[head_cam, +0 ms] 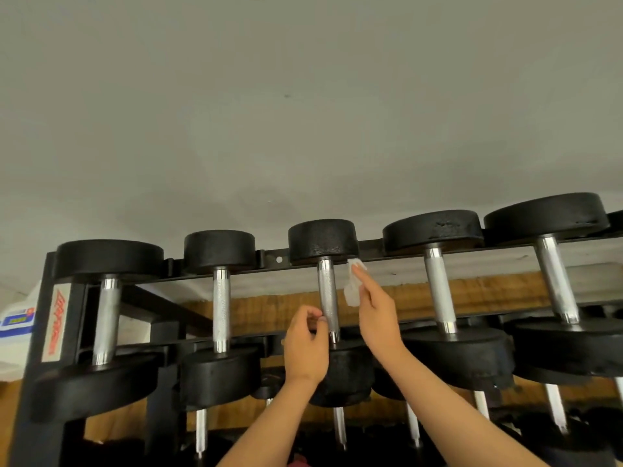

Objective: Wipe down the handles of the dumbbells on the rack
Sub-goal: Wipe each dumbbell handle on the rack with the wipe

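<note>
Several black dumbbells with knurled chrome handles lie across the top tier of a black rack. The middle dumbbell's handle stands between my two hands. My left hand is just left of the handle's lower end, its fingers curled, thumb and fingertips close to the metal; I cannot tell whether they touch it. My right hand holds a small white wipe against its fingers, just right of the handle and a little apart from it.
Neighbouring handles stand to the left and right of the middle one. A lower tier holds more dumbbells. A grey wall rises behind the rack. A white and blue container sits at the far left.
</note>
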Tool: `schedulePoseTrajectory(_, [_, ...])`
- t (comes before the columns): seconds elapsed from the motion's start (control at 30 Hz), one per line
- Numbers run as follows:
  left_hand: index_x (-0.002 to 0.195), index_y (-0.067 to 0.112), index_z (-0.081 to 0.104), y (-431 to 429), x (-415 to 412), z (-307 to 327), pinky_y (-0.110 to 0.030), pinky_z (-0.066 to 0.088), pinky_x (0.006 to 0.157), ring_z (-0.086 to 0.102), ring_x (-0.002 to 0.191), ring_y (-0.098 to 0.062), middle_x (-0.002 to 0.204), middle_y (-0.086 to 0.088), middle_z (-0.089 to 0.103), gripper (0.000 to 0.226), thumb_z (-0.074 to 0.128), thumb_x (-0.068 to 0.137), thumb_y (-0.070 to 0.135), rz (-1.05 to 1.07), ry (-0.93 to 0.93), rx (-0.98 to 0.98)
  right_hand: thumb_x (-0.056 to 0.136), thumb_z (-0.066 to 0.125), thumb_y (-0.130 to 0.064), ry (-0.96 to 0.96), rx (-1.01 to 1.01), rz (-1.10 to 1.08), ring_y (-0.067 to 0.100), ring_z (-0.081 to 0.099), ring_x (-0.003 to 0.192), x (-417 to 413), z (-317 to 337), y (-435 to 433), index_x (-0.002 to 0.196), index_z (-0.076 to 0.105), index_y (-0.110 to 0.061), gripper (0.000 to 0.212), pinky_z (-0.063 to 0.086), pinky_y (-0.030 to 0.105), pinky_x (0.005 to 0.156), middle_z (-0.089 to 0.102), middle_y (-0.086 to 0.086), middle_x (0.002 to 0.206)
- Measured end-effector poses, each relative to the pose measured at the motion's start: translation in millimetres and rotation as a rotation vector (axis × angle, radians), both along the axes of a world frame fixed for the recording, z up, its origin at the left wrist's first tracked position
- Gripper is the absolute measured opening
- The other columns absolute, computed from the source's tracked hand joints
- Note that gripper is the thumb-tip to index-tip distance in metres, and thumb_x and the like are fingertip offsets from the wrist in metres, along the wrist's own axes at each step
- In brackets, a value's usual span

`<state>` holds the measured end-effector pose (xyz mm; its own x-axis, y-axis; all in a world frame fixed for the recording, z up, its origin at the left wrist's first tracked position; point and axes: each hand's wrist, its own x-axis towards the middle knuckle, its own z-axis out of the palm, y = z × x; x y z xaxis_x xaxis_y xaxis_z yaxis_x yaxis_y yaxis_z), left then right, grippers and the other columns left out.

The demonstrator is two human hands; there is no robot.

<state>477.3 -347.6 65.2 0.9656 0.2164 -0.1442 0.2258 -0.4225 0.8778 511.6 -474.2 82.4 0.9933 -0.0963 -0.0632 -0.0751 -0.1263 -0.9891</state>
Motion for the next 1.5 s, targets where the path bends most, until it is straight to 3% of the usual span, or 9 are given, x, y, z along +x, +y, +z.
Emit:
schedulePoseTrajectory(0.13, [0.09,0.025,0.055,-0.7,-1.2,0.6,-0.008,0.044,0.069,0.057,0.08,0.003,0.086,0.007,0.061,0.012,0.056,0.096,0.014,0.003,0.005,-0.002,0.103,0.038,-0.009,0.293,0.16,-0.065,0.006,0.043,0.124,19.1,10.1,17.6,0.139,0.049,-0.018,0.039,0.035,0.022,0.103,0.05,-0.004,0.137])
schedulePoseTrajectory(0.23, [0.09,0.027,0.055,-0.4,0.0,-1.3,-0.01,0.046,0.068,0.057,0.078,0.002,0.086,0.007,0.061,0.013,0.056,0.096,0.015,0.008,0.021,-0.004,0.101,0.047,-0.013,0.387,0.233,-0.112,0.016,0.055,0.116,35.9,12.7,24.2,0.13,0.055,-0.018,0.031,0.045,0.02,0.082,0.058,-0.001,0.125])
schedulePoseTrajectory(0.4, [0.09,0.028,0.055,1.0,1.3,-2.5,-0.011,0.045,0.07,0.058,0.081,-0.001,0.088,0.008,0.061,0.014,0.056,0.095,0.015,0.011,0.038,-0.018,0.099,0.048,-0.006,0.413,0.253,-0.098,0.003,0.054,0.099,36.5,6.8,24.6,0.13,0.055,-0.019,0.035,0.042,0.015,0.071,0.058,-0.003,0.12])
schedulePoseTrajectory(0.63, [0.092,0.028,0.055,0.9,0.8,-3.0,-0.016,0.049,0.073,0.059,0.082,-0.001,0.087,0.009,0.061,0.015,0.057,0.094,0.014,0.008,0.041,-0.019,0.095,0.059,-0.016,0.447,0.297,-0.103,0.009,0.056,0.099,41.0,7.3,29.2,0.124,0.058,-0.021,0.029,0.043,0.018,0.069,0.06,-0.004,0.112])
schedulePoseTrajectory(0.87, [0.092,0.029,0.056,2.2,1.3,-4.2,-0.02,0.051,0.077,0.06,0.084,-0.002,0.09,0.009,0.062,0.015,0.056,0.094,0.014,0.017,0.056,-0.024,0.093,0.063,-0.03,0.499,0.362,-0.144,0.014,0.059,0.086,50.3,9.2,38.3,0.091,0.061,-0.026,0.005,0.047,0.024,0.066,0.063,0.0,0.093])
schedulePoseTrajectory(1.03, [0.092,0.029,0.056,3.1,0.8,-5.7,-0.021,0.052,0.077,0.061,0.084,-0.003,0.09,0.007,0.063,0.014,0.056,0.094,0.015,0.01,0.057,-0.037,0.092,0.064,-0.027,0.521,0.439,-0.279,0.027,0.062,0.09,47.0,6.0,41.8,0.088,0.067,-0.016,0.012,0.054,0.042,0.086,0.066,0.01,0.091])
schedulePoseTrajectory(1.2, [0.092,0.027,0.056,3.5,1.5,-5.8,-0.019,0.052,0.076,0.06,0.083,-0.002,0.089,0.009,0.062,0.013,0.056,0.094,0.014,0.006,0.043,-0.028,0.089,0.068,-0.024,0.568,0.489,-0.163,0.017,0.059,0.088,51.7,12.1,36.8,0.089,0.064,-0.02,0.006,0.049,0.028,0.07,0.064,0.002,0.092])
schedulePoseTrajectory(1.4, [0.093,0.027,0.057,3.7,1.6,-7.2,-0.021,0.052,0.077,0.061,0.083,-0.003,0.09,0.008,0.063,0.011,0.056,0.094,0.015,0.003,0.057,-0.025,0.09,0.068,-0.02,0.605,0.567,-0.297,0.019,0.059,0.082,47.7,12.0,40.9,0.085,0.064,-0.017,0.006,0.05,0.031,0.069,0.064,0.005,0.088])
schedulePoseTrajectory(1.5, [0.094,0.026,0.057,3.8,1.8,-5.8,-0.016,0.05,0.075,0.06,0.083,-0.002,0.09,0.009,0.062,0.011,0.056,0.095,0.015,0.002,0.057,-0.023,0.088,0.07,-0.02,0.605,0.538,-0.228,0.02,0.059,0.087,51.0,16.1,39.3,0.087,0.063,-0.02,0.007,0.049,0.032,0.073,0.063,0.004,0.092])
